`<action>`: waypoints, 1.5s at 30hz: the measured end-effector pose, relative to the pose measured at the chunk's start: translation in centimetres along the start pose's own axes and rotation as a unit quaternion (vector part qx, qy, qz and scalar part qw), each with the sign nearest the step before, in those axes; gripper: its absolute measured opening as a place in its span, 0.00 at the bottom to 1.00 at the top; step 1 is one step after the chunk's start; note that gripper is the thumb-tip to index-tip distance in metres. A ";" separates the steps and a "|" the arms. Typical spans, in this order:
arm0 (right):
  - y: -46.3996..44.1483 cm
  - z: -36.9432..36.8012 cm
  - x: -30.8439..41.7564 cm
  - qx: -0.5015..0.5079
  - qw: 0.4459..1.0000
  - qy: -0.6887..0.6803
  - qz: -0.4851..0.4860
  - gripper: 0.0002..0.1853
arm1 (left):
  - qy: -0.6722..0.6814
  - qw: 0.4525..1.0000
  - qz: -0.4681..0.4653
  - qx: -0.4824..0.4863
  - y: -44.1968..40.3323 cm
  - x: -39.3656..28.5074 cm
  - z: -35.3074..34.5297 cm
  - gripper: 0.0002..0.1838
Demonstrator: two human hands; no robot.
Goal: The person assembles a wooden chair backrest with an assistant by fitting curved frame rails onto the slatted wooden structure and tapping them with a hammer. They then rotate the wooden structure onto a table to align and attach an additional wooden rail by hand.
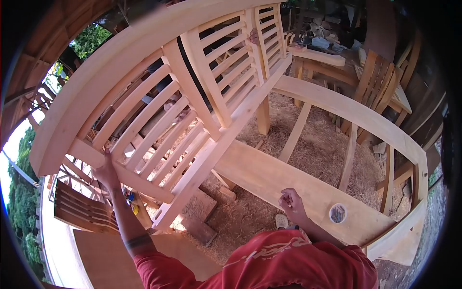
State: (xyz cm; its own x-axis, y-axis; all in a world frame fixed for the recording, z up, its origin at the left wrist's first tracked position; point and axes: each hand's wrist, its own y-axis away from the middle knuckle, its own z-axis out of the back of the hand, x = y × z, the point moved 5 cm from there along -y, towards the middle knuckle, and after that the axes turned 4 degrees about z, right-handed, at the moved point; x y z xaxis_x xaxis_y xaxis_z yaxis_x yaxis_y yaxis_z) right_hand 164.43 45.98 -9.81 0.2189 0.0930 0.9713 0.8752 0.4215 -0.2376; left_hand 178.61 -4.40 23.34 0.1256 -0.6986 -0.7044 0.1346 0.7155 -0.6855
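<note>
A large pale wooden slatted panel (195,98) with a curved top rail stands tilted across the left and middle of the view. My left hand (107,172) grips its near end post, fingers wrapped round the wood. My right hand (292,206) hovers over the near edge of a wide flat board (269,171), apart from the panel. Its fingers are curled; whether something small is pinched in them is hidden. A small round white tub (338,213) sits on that board, to the right of my right hand, with what look like nails inside.
Another person's hand (253,36) rests on the panel's far part. A curved wooden frame (356,108) with crossbars reaches to the right over shavings (317,139). Slatted chair backs (373,82) stand at the back right; a dark slatted piece (79,207) is at left.
</note>
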 end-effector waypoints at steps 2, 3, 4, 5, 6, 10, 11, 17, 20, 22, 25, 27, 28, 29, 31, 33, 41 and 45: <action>-0.4 -0.7 0.8 0.013 1.000 -0.006 0.004 0.15 | -0.005 1.000 0.001 -0.010 0.3 -0.3 0.5 0.24; -0.8 -1.1 1.5 0.020 1.000 -0.009 0.006 0.14 | -0.005 1.000 0.004 -0.017 0.7 -0.8 0.6 0.24; -1.3 -1.5 2.0 0.038 0.999 -0.012 0.000 0.14 | -0.004 1.000 0.008 -0.023 1.3 -1.4 0.7 0.23; -1.8 -2.0 2.7 0.055 0.998 -0.014 -0.008 0.14 | -0.002 1.000 0.013 -0.028 1.8 -1.9 0.8 0.23; -2.4 -2.6 3.5 0.071 0.997 -0.017 -0.016 0.14 | -0.006 1.000 0.009 -0.026 2.1 -2.5 0.9 0.23; -4.9 -5.0 8.9 0.101 0.990 -0.093 0.032 0.13 | 0.001 1.000 -0.019 -0.010 3.5 -4.2 1.4 0.22; -5.3 -5.4 9.9 0.104 0.987 -0.111 0.051 0.14 | 0.007 1.000 -0.027 -0.006 4.0 -4.6 1.4 0.22; -4.5 -6.6 15.9 0.142 0.975 -0.152 0.078 0.16 | -0.031 0.996 -0.076 -0.034 4.1 -3.0 1.9 0.23; -3.0 -6.6 15.7 0.144 0.974 -0.155 0.083 0.17 | -0.023 0.994 -0.110 -0.018 5.6 -2.0 2.0 0.19; -2.0 -6.8 14.3 0.155 0.963 -0.218 0.041 0.20 | 0.035 0.995 -0.091 0.014 7.0 0.5 1.9 0.19; -0.3 -7.3 12.3 0.150 0.935 -0.316 -0.054 0.28 | 0.108 0.991 -0.056 0.052 9.9 5.0 2.1 0.19; -0.2 -8.1 10.8 0.139 0.902 -0.386 -0.136 0.33 | 0.151 0.985 -0.030 0.080 12.5 7.8 2.1 0.19; -0.3 -8.8 9.7 0.132 0.877 -0.423 -0.185 0.35 | 0.166 0.982 -0.018 0.093 13.7 9.4 2.2 0.19; -0.1 -9.6 8.7 0.123 0.849 -0.457 -0.234 0.37 | 0.177 0.978 -0.008 0.107 15.0 10.5 2.3 0.19; 0.2 -10.9 8.2 0.145 0.839 -0.468 -0.238 0.40 | 0.200 0.970 0.006 0.138 17.5 12.1 2.3 0.18; 1.0 -11.7 8.4 0.165 0.857 -0.421 -0.246 0.42 | 0.219 0.962 0.009 0.166 19.9 12.9 2.5 0.18; 5.5 -9.2 4.8 0.112 0.876 -0.235 -0.407 0.35 | -0.049 0.894 -0.291 0.337 28.6 7.9 2.9 0.29; 7.7 -8.7 0.3 0.060 0.849 -0.266 -0.454 0.31 | -0.093 0.864 -0.311 0.386 31.7 9.4 2.6 0.29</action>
State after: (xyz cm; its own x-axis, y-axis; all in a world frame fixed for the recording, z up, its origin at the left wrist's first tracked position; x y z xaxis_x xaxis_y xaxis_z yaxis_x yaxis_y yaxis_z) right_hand 175.02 41.42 -11.49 -0.7747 0.0613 0.6294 0.5225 0.6226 0.5825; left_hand 186.61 11.68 -4.54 -0.0606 -0.9864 -0.1526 0.8387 0.0326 -0.5436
